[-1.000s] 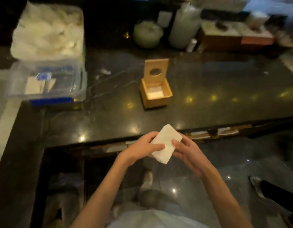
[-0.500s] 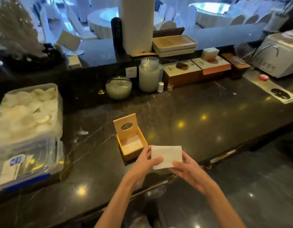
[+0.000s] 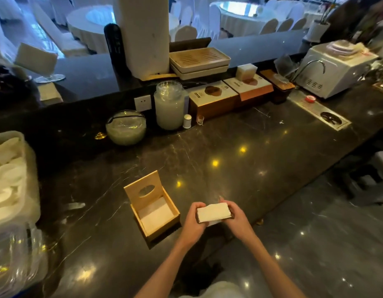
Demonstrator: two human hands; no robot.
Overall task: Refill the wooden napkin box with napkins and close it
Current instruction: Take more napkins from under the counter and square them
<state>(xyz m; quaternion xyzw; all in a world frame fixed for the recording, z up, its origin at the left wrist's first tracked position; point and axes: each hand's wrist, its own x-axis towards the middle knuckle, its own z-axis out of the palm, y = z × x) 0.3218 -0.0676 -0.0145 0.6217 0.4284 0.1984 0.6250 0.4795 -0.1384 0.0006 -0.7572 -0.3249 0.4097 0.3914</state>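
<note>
Just right of the wooden napkin box (image 3: pixel 163 228), above the near edge of the desk (image 3: pixel 229 164), a stack of napkins (image 3: pixel 214 212) is held flat between both hands. The left hand (image 3: pixel 193 222) is curled round its left end and the right hand (image 3: pixel 239 219) round its right end, so the fingers (image 3: pixel 226 203) close on the two short sides and the top face stays bare. Whether the stack's underside touches the desk cannot be told. I judge the napkins light and soft, a pile of loose sheets that would fan out or slide if pinched at one corner, so gripping both ends with light inward pressure suits it. The box stands open, its lid (image 3: pixel 143 190) tilted up at the far-left side with the oval slot showing, and a thin white layer lies on its floor. The opening looks only a little larger than the stack, so the fingers will probably need to let go from above.
</note>
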